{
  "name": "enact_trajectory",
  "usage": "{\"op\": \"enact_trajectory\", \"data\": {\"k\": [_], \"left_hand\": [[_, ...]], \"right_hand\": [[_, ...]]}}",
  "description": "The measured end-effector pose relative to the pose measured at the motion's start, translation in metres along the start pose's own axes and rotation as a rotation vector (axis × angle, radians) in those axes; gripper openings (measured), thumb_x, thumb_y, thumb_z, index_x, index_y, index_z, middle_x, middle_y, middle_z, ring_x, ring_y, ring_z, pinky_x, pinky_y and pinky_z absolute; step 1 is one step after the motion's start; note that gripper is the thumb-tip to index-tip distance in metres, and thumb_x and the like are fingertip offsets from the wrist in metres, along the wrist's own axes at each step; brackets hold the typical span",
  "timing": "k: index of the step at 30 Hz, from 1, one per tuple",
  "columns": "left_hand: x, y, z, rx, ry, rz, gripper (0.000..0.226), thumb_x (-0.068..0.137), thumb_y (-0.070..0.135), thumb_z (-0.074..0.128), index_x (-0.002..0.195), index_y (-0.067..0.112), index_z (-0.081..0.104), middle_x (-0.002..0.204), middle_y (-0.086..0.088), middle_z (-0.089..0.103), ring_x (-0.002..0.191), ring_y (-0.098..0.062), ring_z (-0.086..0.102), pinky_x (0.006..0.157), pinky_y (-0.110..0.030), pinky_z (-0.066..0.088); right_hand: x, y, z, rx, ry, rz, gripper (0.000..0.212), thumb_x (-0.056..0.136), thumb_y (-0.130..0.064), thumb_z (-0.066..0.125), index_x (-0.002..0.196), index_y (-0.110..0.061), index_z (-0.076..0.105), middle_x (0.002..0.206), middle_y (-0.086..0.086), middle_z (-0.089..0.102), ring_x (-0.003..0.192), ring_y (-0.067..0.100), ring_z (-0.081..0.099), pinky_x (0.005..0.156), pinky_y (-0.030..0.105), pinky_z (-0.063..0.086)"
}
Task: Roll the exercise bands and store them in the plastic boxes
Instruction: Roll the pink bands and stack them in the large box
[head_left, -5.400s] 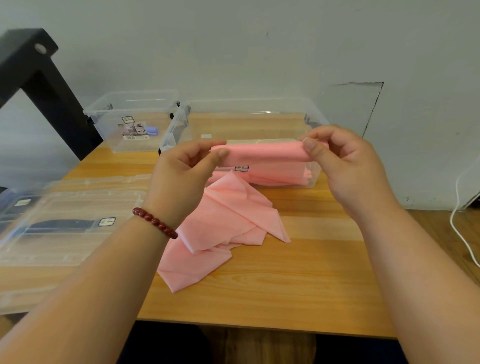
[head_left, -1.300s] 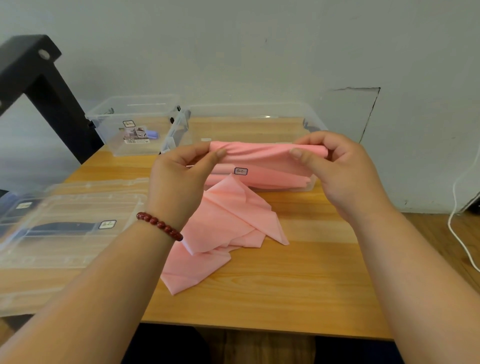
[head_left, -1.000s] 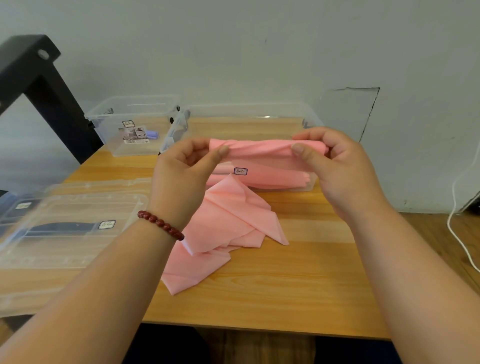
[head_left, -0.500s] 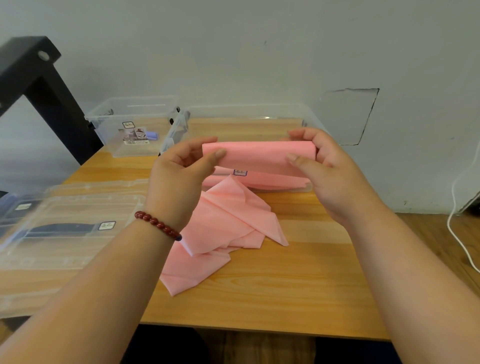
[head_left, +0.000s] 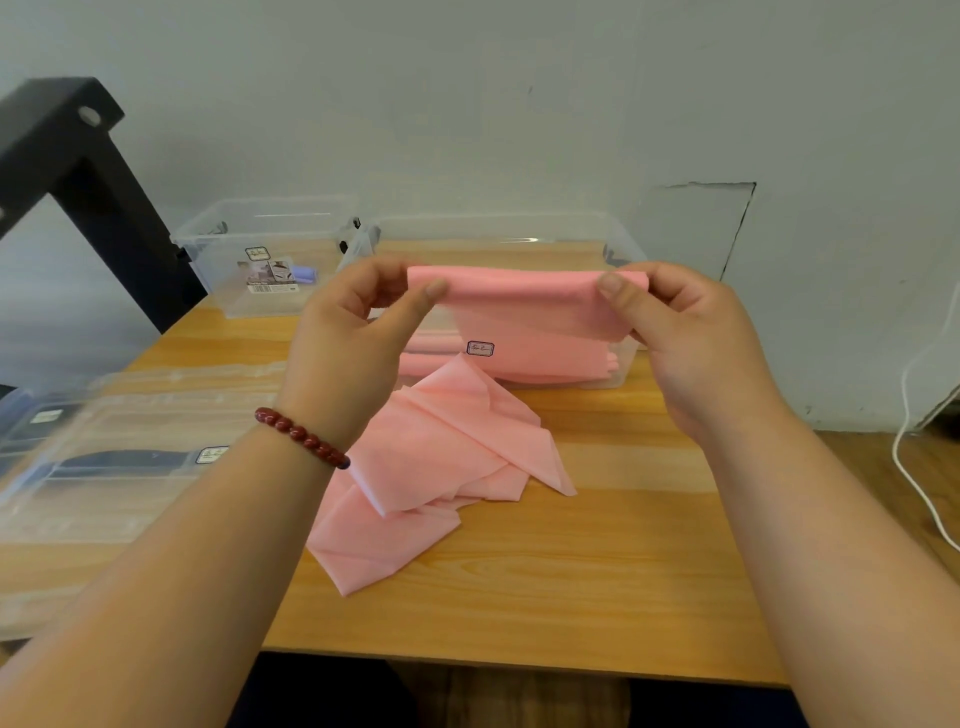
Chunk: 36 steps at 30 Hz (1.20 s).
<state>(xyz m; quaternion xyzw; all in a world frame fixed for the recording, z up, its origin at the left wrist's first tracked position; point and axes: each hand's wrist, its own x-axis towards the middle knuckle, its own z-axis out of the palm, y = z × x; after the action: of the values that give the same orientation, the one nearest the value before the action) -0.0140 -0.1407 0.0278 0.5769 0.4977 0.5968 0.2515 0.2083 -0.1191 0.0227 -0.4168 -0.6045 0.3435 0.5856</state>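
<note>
Since half a second ago, the held stretch of band (head_left: 524, 312) has spread flatter and hangs lower. The left hand (head_left: 353, 338) and right hand (head_left: 691, 338) each pinch its top edge above the table (head_left: 623, 571), where its tail lies heaped. Rolling seems barely begun. Pink material already shows inside the box (head_left: 628, 249) behind. Lids (head_left: 130, 452) sit at the left, and nothing appears to block the box.

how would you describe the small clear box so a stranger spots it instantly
On the wooden table, look to the far left corner beside the black frame. The small clear box stands there, left of the bigger box with pink bands; only it holds something purple.
</note>
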Motion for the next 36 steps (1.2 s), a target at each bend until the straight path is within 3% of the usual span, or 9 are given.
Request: {"op": "enact_trajectory", "data": {"k": [6, 9, 13, 17, 22, 26, 30, 33, 36], "left_hand": [[-0.002, 0.002, 0.005, -0.039, 0.016, -0.066, 0.005, 0.092, 0.026, 0.063, 0.092, 0.030, 0.063, 0.065, 0.011, 0.067, 0.064, -0.004, 0.058, 0.065, -0.020, 0.050], [-0.001, 0.001, 0.005, -0.047, 0.058, -0.077, 0.012, 0.092, 0.026, 0.063, 0.084, 0.034, 0.064, 0.061, 0.011, 0.062, 0.059, -0.003, 0.054, 0.058, -0.018, 0.048], [0.001, -0.001, -0.002, -0.062, -0.022, -0.079, 0.013, 0.087, 0.024, 0.070, 0.091, 0.036, 0.069, 0.076, 0.009, 0.070, 0.078, -0.003, 0.064, 0.081, -0.026, 0.053], [0.000, 0.001, -0.005, -0.026, -0.078, -0.036, 0.027, 0.084, 0.019, 0.073, 0.102, 0.039, 0.067, 0.097, -0.019, 0.067, 0.089, -0.013, 0.060, 0.095, -0.036, 0.048], [0.000, 0.006, 0.001, 0.101, -0.015, -0.033, 0.011, 0.086, 0.026, 0.070, 0.094, 0.033, 0.069, 0.099, -0.013, 0.070, 0.080, 0.000, 0.058, 0.070, -0.008, 0.045], [-0.001, 0.007, 0.004, 0.142, 0.018, -0.021, 0.008, 0.087, 0.031, 0.069, 0.084, 0.038, 0.067, 0.099, 0.004, 0.069, 0.085, 0.010, 0.056, 0.073, -0.002, 0.040], [-0.002, 0.008, 0.007, 0.093, 0.015, -0.028, 0.008, 0.091, 0.029, 0.064, 0.084, 0.031, 0.067, 0.065, 0.024, 0.063, 0.065, 0.011, 0.055, 0.060, -0.003, 0.038], [-0.002, 0.008, 0.008, 0.056, 0.021, -0.036, 0.009, 0.092, 0.028, 0.063, 0.091, 0.037, 0.065, 0.062, 0.021, 0.065, 0.064, 0.006, 0.058, 0.061, -0.009, 0.046], [-0.003, 0.005, 0.010, 0.013, 0.021, -0.030, 0.011, 0.093, 0.029, 0.061, 0.094, 0.040, 0.064, 0.073, 0.000, 0.063, 0.073, -0.011, 0.056, 0.074, -0.026, 0.052]], "right_hand": [[0.002, -0.002, 0.004, 0.003, 0.019, -0.009, 0.012, 0.092, -0.025, 0.065, 0.084, -0.034, 0.068, 0.072, -0.008, 0.063, 0.074, 0.006, 0.062, 0.077, 0.025, 0.046], [0.001, -0.004, 0.002, 0.001, -0.033, 0.020, 0.006, 0.090, -0.027, 0.066, 0.088, -0.031, 0.070, 0.083, -0.016, 0.070, 0.082, 0.001, 0.064, 0.079, 0.022, 0.049], [-0.003, -0.003, 0.000, -0.020, -0.084, 0.020, 0.011, 0.084, -0.019, 0.072, 0.089, -0.028, 0.069, 0.080, -0.015, 0.070, 0.079, 0.001, 0.064, 0.071, 0.014, 0.048], [-0.003, -0.004, -0.003, -0.053, -0.023, -0.009, 0.008, 0.085, -0.022, 0.071, 0.080, -0.027, 0.070, 0.073, -0.015, 0.066, 0.073, 0.002, 0.059, 0.065, 0.014, 0.045], [-0.002, -0.006, -0.001, -0.053, -0.013, -0.047, 0.014, 0.088, -0.021, 0.069, 0.087, -0.034, 0.066, 0.073, -0.016, 0.062, 0.074, 0.004, 0.056, 0.068, 0.018, 0.044], [0.000, -0.006, -0.002, -0.089, -0.001, -0.054, 0.015, 0.094, -0.026, 0.061, 0.085, -0.036, 0.068, 0.083, -0.025, 0.067, 0.084, -0.004, 0.059, 0.082, 0.020, 0.047], [-0.001, -0.008, -0.005, -0.012, -0.088, -0.010, 0.013, 0.088, -0.019, 0.068, 0.092, -0.032, 0.068, 0.086, -0.023, 0.066, 0.083, -0.005, 0.059, 0.078, 0.014, 0.048], [0.000, -0.008, -0.008, -0.026, -0.087, -0.022, 0.018, 0.086, -0.016, 0.070, 0.093, -0.032, 0.068, 0.087, -0.023, 0.067, 0.083, -0.006, 0.059, 0.074, 0.011, 0.047], [0.002, -0.009, -0.008, -0.016, -0.073, -0.021, 0.019, 0.085, -0.014, 0.071, 0.093, -0.031, 0.067, 0.081, -0.024, 0.067, 0.079, -0.005, 0.059, 0.073, 0.013, 0.048]]}}
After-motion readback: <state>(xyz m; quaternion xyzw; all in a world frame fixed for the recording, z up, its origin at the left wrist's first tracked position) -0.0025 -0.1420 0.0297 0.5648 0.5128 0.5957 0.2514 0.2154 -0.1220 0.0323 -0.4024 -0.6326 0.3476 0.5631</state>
